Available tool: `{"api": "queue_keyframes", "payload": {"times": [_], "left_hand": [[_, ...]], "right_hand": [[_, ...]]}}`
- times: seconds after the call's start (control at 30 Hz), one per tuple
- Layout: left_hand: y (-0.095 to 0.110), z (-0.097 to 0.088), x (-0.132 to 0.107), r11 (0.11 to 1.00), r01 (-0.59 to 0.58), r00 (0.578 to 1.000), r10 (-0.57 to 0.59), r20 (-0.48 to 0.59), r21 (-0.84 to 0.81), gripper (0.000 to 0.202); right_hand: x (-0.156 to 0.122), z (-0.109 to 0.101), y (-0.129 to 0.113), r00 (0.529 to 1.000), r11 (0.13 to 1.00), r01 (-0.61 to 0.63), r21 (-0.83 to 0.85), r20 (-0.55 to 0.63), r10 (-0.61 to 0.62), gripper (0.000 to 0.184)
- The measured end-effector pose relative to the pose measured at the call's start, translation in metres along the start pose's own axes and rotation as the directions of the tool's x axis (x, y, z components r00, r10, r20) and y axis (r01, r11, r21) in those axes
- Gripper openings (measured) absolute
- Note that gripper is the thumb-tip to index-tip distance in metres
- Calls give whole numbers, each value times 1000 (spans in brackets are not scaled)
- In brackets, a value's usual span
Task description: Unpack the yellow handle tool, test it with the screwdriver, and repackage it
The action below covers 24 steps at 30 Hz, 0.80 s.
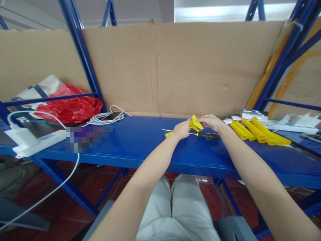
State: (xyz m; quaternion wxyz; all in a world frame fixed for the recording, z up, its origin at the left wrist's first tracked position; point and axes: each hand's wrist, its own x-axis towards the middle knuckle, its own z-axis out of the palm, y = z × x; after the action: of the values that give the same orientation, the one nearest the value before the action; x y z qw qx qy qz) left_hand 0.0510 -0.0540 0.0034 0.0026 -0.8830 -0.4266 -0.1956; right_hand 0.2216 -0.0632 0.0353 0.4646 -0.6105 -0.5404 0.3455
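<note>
Over the blue shelf top, my left hand (pixel 182 130) is closed on a small yellow plastic piece (pixel 197 123) that has flat faces and small dark holes. From the other side, my right hand (pixel 211 122) pinches at the right edge of the same piece. A screwdriver (pixel 209 136) with a black and yellow handle lies just below both hands. Its shaft runs left, partly behind my left hand. Another bit of yellow (pixel 169 134) shows by my left wrist, mostly hidden, with a thin metal tip beside it.
Several yellow tubes (pixel 259 130) lie to the right, before small silver-wrapped packs (pixel 254 115). On the left are a power strip (pixel 47 140), a coiled white cable (pixel 106 118) and a red plastic bag (pixel 72 105). A cardboard panel (pixel 195 67) closes off the back.
</note>
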Motion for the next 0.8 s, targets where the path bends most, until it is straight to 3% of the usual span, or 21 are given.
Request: {"api": "queue_keyframes", "payload": {"times": [0.8], "left_hand": [[4, -2, -1, 1000, 0, 1000, 0, 3, -29, 37]], "right_hand": [[4, 1, 3, 999, 995, 15, -96, -40, -19, 40]]}}
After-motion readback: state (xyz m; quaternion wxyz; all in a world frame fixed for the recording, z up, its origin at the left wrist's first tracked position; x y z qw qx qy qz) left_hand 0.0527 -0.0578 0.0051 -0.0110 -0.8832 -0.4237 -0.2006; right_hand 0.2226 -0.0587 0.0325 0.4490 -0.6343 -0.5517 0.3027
